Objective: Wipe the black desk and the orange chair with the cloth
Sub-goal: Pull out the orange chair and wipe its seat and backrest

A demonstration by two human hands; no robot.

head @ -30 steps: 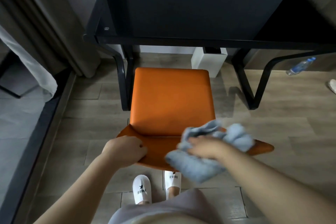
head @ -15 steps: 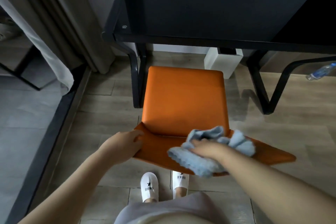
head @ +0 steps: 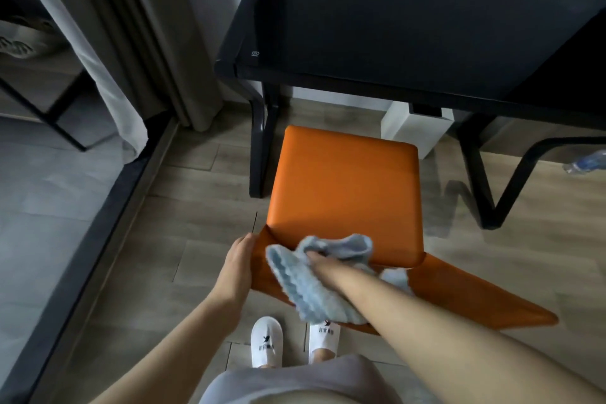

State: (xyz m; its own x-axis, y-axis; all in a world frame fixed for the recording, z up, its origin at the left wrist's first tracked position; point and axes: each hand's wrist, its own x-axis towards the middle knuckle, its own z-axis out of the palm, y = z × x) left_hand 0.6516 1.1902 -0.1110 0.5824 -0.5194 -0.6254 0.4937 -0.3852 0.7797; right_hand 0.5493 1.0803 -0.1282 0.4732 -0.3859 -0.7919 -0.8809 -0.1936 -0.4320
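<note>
Nearest in, the right hand (head: 319, 261) is pressing the cloth (head: 308, 285) onto the top of the chair (head: 344, 187) backrest, fingers curling into the bunched fabric, though the cloth is hiding their tips. Beside it, the left hand (head: 239, 262) is bracing the backrest's left edge, fingers straight and together. So the chair step looks to be in hand; next likely calls for sweeping along to the right end, then the seat beyond. Farther off, the desk (head: 410, 43) is standing past the chair, its far side running out of frame.
</note>
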